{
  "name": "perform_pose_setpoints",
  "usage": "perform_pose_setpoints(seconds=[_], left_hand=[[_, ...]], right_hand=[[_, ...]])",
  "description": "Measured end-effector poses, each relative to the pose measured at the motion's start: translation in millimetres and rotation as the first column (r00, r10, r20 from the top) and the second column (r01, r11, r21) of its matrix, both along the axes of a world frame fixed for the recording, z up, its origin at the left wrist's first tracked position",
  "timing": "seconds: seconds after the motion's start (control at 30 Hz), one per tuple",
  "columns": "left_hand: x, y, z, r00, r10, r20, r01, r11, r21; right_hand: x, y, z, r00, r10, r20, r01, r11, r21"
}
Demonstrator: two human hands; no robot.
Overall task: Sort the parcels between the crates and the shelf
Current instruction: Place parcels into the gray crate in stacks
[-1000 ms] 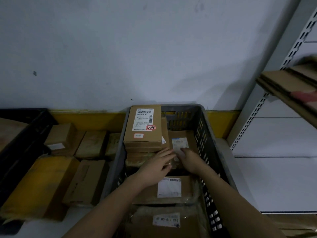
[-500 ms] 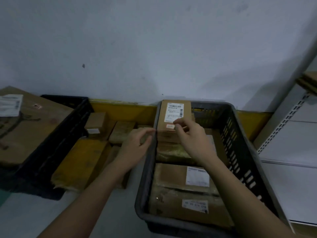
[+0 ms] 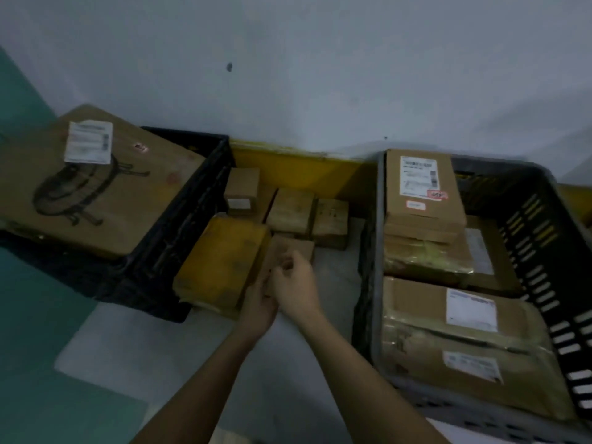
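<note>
A: Head view, floor items, left to right?
B: Item one: black crate (image 3: 179, 219) against the wall, with a large brown carton (image 3: 96, 193) lying tilted across its top; white label and a black drawing on the upper face. Item two: yellow padded parcel (image 3: 221, 261) on the floor, just beside the black crate. Item three: three small brown boxes (image 3: 291, 213) in a row behind it, near the yellow skirting (image 3: 298, 168).

A: And the hands?
B: Both meet at a small brown parcel (image 3: 291, 251) lying on the floor just right of the yellow parcel. Left hand (image 3: 256, 302) is at its near left edge, fingers reaching toward the box; whether they grip it I cannot tell, the right hand covers them. Right hand (image 3: 298, 286) is on its near face, fingers curled with thumb and forefinger drawn together at the cardboard; blur hides whether they actually pinch it.

A: Right side?
B: Grey crate (image 3: 368, 283), well filled. Far end: a stack of flat labelled boxes (image 3: 423, 193) atop a tape-wrapped parcel (image 3: 426, 261). Near end: two large labelled parcels (image 3: 448, 331), one on the other.
</note>
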State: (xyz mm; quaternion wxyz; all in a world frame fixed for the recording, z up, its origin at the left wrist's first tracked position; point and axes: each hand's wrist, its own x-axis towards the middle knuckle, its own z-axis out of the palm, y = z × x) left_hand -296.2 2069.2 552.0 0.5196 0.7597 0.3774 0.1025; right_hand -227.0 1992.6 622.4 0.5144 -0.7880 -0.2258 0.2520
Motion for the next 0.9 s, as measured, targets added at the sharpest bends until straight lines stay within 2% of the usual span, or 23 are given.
perform_pose_setpoints(seconds=[0.13, 0.23, 0.33, 0.43, 0.53, 0.6, 0.77, 0.9], left_hand=[[-3.3, 26.8, -69.1, 1.000, 0.026, -0.005, -0.026, 0.998, -0.057], [-12.6, 24.5, -52.0, 0.999, 0.028, -0.017, -0.028, 0.999, -0.027], [-18.7, 31.2, -48.4, 0.985, 0.056, -0.161, -0.055, 0.998, 0.014], [-20.0, 29.8, -45.9, 0.968, -0.043, -0.247, 0.052, 0.998, 0.032], [-30.2, 23.5, -46.3, 0.944, -0.163, -0.286, 0.164, 0.986, -0.020], [-34.6, 31.5, -49.7, 0.942, -0.156, -0.296, 0.142, 0.988, -0.066], [-32.6, 37.9, -59.8, 0.953, -0.167, -0.251, 0.091, 0.953, -0.290], [-32.1, 35.0, -57.8, 0.977, -0.126, -0.174, 0.055, 0.929, -0.366]], right_hand=[[-14.1, 6.3, -61.9, 0.993, -0.117, 0.028, 0.120, 0.980, -0.159], [-23.9, 10.6, -80.7, 0.992, -0.088, -0.092, 0.074, 0.986, -0.148], [-22.4, 24.6, -87.6, 0.972, -0.065, -0.225, 0.031, 0.988, -0.155], [-16.0, 21.4, -104.4, 0.962, -0.124, -0.243, 0.073, 0.976, -0.207], [-19.7, 1.1, -122.0, 0.932, -0.271, -0.241, 0.212, 0.946, -0.246], [-22.3, -4.2, -132.2, 0.904, -0.341, -0.256, 0.270, 0.923, -0.275], [-29.2, -7.5, -122.1, 0.859, -0.364, -0.362, 0.275, 0.922, -0.273], [-33.9, -6.6, -119.9, 0.842, -0.406, -0.354, 0.343, 0.911, -0.229]])
